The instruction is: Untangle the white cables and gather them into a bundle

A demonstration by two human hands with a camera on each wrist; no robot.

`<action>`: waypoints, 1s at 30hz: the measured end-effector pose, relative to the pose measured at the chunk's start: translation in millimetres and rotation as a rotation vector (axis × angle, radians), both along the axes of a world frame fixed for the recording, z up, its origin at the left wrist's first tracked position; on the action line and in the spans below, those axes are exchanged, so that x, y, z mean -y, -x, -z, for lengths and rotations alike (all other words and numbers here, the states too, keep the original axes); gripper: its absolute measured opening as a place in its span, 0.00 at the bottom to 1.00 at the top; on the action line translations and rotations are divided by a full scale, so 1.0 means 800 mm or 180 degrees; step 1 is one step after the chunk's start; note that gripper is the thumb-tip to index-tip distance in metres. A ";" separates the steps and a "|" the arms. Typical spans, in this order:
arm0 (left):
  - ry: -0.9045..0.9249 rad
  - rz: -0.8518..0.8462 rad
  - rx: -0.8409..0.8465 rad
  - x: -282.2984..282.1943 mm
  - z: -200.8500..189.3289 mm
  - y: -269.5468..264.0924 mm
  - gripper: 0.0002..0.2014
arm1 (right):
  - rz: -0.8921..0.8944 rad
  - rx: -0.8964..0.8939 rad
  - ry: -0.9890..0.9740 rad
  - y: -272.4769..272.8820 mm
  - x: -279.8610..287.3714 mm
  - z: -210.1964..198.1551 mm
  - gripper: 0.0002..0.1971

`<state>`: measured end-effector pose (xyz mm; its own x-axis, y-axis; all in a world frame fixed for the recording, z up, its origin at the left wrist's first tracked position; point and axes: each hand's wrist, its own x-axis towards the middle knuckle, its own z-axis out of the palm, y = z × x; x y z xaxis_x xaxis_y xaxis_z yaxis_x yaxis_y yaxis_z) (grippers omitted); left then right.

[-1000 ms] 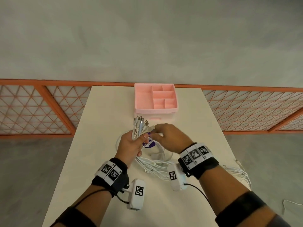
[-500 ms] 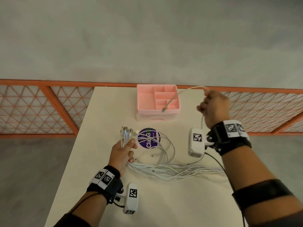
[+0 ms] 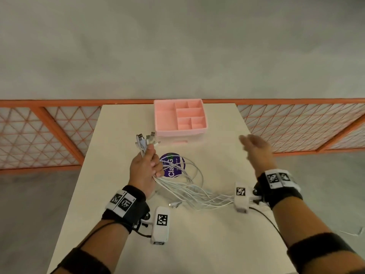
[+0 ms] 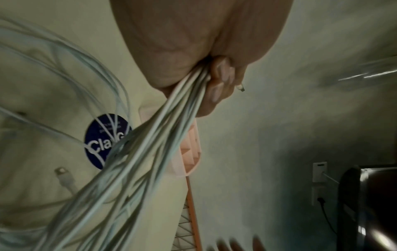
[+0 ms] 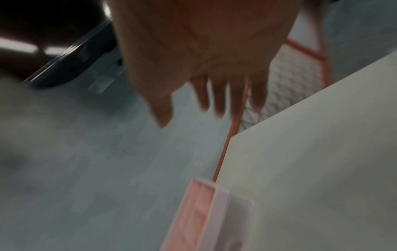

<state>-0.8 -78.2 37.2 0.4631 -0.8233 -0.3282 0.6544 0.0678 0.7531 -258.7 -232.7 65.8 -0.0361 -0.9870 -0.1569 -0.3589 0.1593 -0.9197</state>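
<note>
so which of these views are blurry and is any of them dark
Head view: mostly sharp, only the right hand smeared by motion. Left wrist view: dim, greenish, white cables soft but readable in the left hand. Right wrist view: the blurriest, fingers and pink organizer both streaked.

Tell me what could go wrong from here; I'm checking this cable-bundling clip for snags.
The left hand grips only the plug ends of the white cables; the long tails trail loose and crossed over the table, so pulling may tighten tangles. A loose plug lies outside the grip and may be left behind. The right hand holds nothing.
</note>
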 end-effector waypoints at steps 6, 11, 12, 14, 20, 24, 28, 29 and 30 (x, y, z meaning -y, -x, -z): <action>0.0310 -0.0037 0.0023 0.020 -0.031 0.014 0.17 | -0.3097 -0.0662 0.0161 -0.126 -0.115 0.039 0.15; 0.0330 -0.0495 0.0078 0.011 -0.046 -0.027 0.17 | -0.2766 -0.1827 0.0421 -0.106 -0.116 0.094 0.15; 0.0322 -0.0599 0.0027 0.008 -0.045 -0.038 0.17 | -0.2754 -0.2154 0.0341 -0.089 -0.107 0.106 0.15; 0.0311 -0.0750 -0.0116 0.002 -0.038 -0.057 0.17 | -0.2736 -0.2660 0.0229 -0.051 -0.090 0.125 0.14; 0.0144 -0.0797 -0.0170 -0.008 -0.004 -0.068 0.19 | -0.2414 -0.3181 0.0037 0.024 -0.057 0.143 0.15; 0.0063 -0.0804 -0.0192 -0.011 0.008 -0.075 0.18 | -0.2145 -0.3386 -0.0394 0.077 -0.041 0.147 0.11; 0.0022 -0.0892 -0.0181 -0.023 0.010 -0.101 0.19 | -0.1808 -0.3974 -0.0604 0.159 -0.026 0.149 0.12; 0.0017 -0.0914 -0.0202 -0.025 0.012 -0.105 0.19 | -0.1745 -0.4064 -0.0662 0.176 -0.023 0.147 0.12; 0.0002 -0.0928 -0.0226 -0.027 0.014 -0.108 0.19 | -0.1629 -0.4125 -0.0670 0.191 -0.018 0.146 0.11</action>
<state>85.5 -56.9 26.0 0.6560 -0.6591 -0.3678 0.6582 0.2612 0.7060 -411.6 -218.1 -51.1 0.0840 -0.8972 -0.4336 -0.9798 -0.1535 0.1278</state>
